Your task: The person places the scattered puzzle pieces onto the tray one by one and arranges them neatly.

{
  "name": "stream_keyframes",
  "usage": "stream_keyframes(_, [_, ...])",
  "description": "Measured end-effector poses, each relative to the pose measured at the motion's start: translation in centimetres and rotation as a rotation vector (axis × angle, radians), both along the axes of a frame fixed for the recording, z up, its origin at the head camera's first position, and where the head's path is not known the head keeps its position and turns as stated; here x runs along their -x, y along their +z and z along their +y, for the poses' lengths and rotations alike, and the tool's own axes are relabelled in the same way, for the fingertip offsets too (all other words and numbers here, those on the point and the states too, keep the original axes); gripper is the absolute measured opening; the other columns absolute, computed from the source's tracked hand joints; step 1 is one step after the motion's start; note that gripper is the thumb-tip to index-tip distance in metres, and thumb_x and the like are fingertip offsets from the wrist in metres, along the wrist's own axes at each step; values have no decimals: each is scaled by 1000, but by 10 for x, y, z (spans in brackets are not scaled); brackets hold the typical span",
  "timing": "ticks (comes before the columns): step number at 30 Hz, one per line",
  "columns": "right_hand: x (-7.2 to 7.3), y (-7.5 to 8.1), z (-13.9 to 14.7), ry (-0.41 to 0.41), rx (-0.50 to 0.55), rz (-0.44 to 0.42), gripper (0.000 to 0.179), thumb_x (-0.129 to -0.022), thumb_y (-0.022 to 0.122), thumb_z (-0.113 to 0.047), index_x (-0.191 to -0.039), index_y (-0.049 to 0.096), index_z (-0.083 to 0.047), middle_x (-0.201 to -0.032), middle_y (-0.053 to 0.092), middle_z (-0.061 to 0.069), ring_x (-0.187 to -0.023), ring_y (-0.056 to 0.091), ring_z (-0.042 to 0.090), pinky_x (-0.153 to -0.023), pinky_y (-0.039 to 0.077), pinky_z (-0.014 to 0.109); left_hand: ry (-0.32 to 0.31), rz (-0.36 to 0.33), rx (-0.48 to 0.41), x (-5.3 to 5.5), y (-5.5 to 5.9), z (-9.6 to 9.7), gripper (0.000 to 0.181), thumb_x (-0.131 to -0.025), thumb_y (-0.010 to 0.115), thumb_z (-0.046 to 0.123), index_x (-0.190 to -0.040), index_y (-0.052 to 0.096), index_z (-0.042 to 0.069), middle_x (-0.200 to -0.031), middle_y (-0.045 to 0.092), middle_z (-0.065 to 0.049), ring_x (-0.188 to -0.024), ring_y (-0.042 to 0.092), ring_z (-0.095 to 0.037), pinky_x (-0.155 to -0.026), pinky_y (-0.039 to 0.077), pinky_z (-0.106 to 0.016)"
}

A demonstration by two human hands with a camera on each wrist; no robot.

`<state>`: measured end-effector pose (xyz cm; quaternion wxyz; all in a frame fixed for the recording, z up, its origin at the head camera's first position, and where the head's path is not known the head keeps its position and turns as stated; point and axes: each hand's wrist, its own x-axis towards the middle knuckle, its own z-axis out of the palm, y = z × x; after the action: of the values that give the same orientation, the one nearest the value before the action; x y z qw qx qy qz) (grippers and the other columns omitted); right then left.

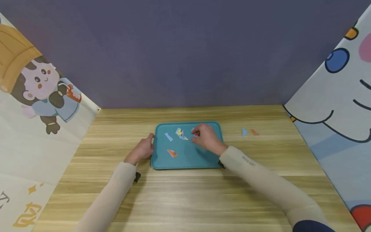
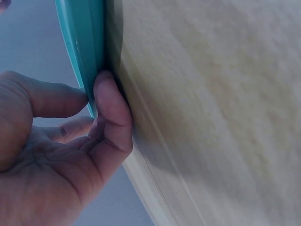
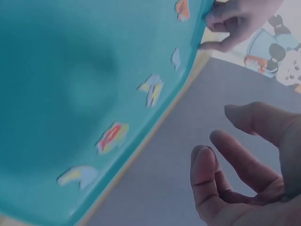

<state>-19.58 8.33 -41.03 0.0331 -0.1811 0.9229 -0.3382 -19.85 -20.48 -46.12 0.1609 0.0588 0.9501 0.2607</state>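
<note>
A teal tray (image 1: 188, 161) lies on the wooden table. At its left edge my left hand (image 1: 144, 149) pinches the rim between thumb and curled fingers, as the left wrist view shows. Above the tray's right half hovers my right hand (image 1: 207, 138), thumb and fingers bent but apart with nothing between them. A red and yellow piece (image 3: 111, 137) and a white and yellow piece (image 3: 79, 176) lie in the tray near this hand. Further left in it are a multicoloured piece (image 1: 180, 133), a light blue piece (image 1: 168, 137) and an orange piece (image 1: 172, 153).
To the tray's right, another light blue piece (image 1: 244, 131) and another orange piece (image 1: 255, 132) lie on the table (image 1: 185, 196). A dark grey-blue panel (image 1: 185, 54) stands behind the table. Panels with cartoon pictures flank it on the left and right.
</note>
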Motion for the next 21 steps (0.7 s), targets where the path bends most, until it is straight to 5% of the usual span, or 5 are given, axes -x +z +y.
stream_keyframes(8, [-4, -1, 31, -17, -52, 17, 21, -83, 72, -14, -101, 71, -3, -101, 61, 11, -84, 56, 22, -71, 47, 36, -2, 2, -7, -2, 1, 2, 45, -95, 46, 4, -138, 32, 0, -76, 56, -11, -63, 52, -21, -56, 45, -31])
stream_keyframes(21, [-21, -24, 92, -35, -65, 33, 26, -79, 75, -10, -103, 69, 1, -94, 59, 15, -84, 59, 27, -73, 48, 39, 2, 6, -1, -3, 3, 2, 46, -95, 46, 4, -138, 32, 1, -75, 55, -11, -62, 52, -20, -55, 45, -31])
